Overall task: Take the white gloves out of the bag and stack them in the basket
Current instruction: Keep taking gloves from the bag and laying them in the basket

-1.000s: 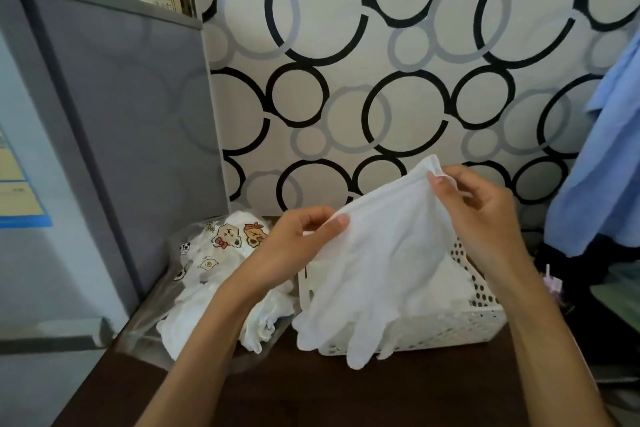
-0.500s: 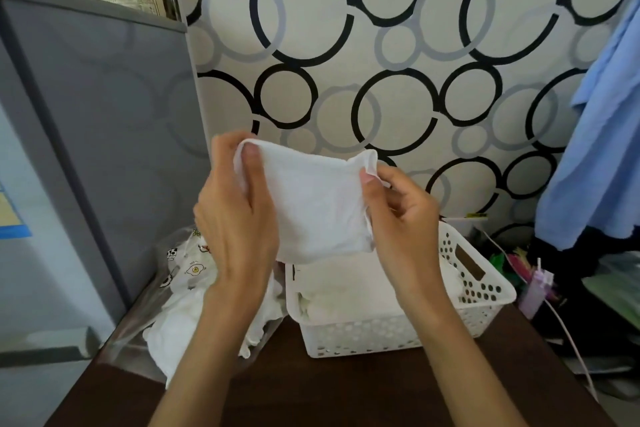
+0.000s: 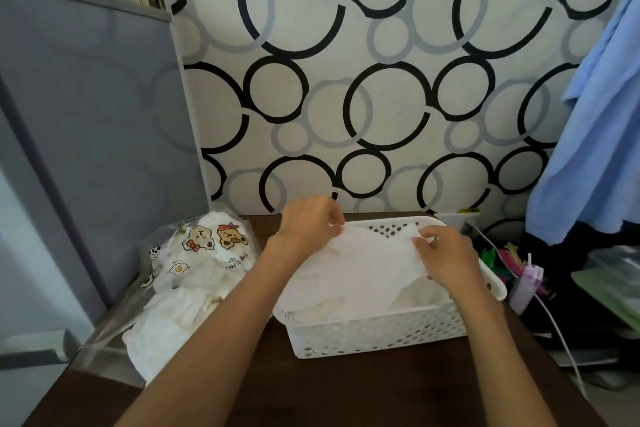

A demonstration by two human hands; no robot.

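Note:
A white perforated basket (image 3: 377, 333) stands on the dark wooden table, with white gloves lying inside. Over its top I hold a folded white glove (image 3: 367, 267) flat. My left hand (image 3: 308, 229) pinches the glove's far left corner above the basket's back rim. My right hand (image 3: 446, 256) grips its right edge over the basket's right side. Left of the basket lies a clear plastic bag (image 3: 194, 274) printed with cartoon bears, holding several more white gloves.
A grey cabinet (image 3: 86, 135) rises at the left against the bag. The circle-patterned wall stands right behind the basket. A blue garment (image 3: 595, 135) hangs at the right, above a clutter of coloured items and a white cable (image 3: 561, 336) beside the table's right edge.
Both hands have come down from chest height to the basket. The glove, folded in the air half a second ago, now lies spread over the basket's contents.

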